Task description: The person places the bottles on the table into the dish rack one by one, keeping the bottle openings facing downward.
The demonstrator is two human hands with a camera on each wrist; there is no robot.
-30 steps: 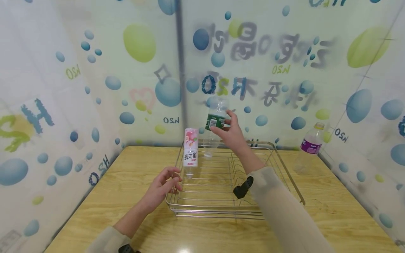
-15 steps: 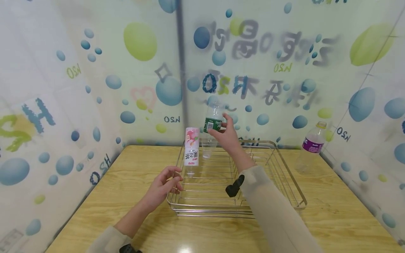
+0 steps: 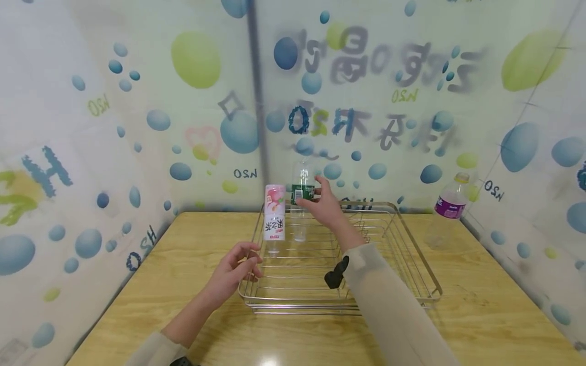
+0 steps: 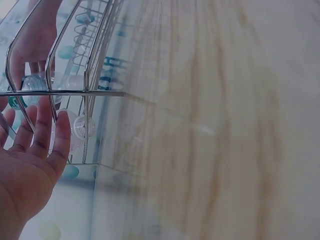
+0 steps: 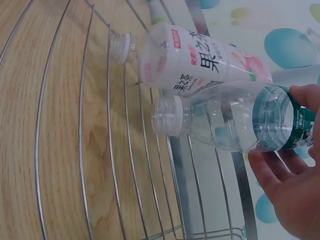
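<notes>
My right hand [image 3: 326, 203] grips a clear plastic bottle [image 3: 302, 173] by its green label. The bottle is upside down, its neck [image 5: 169, 116] close over the wires of a metal dish rack [image 3: 297, 288]. Left of it, a second bottle with a pink and white peach label [image 3: 274, 213] stands inverted in the rack, its clear neck [image 5: 122, 47] down among the wires. My left hand [image 3: 233, 269] lies at the rack's left side, fingers relaxed and right at the wires. The left wrist view shows those fingers [image 4: 44, 125] extended beside the wire wall.
A capless-looking clear bottle with a purple label and yellow top [image 3: 450, 206] stands upright on the wooden table [image 3: 494, 300], right of the rack. Bent wire dividers [image 3: 361, 229] run along the rack's right half. A patterned curtain [image 3: 206, 127] closes off the back and sides.
My right hand has lowered the green-labelled bottle towards the rack and moved slightly left, and the bottle stands straighter. My left hand stays at the rack's left side.
</notes>
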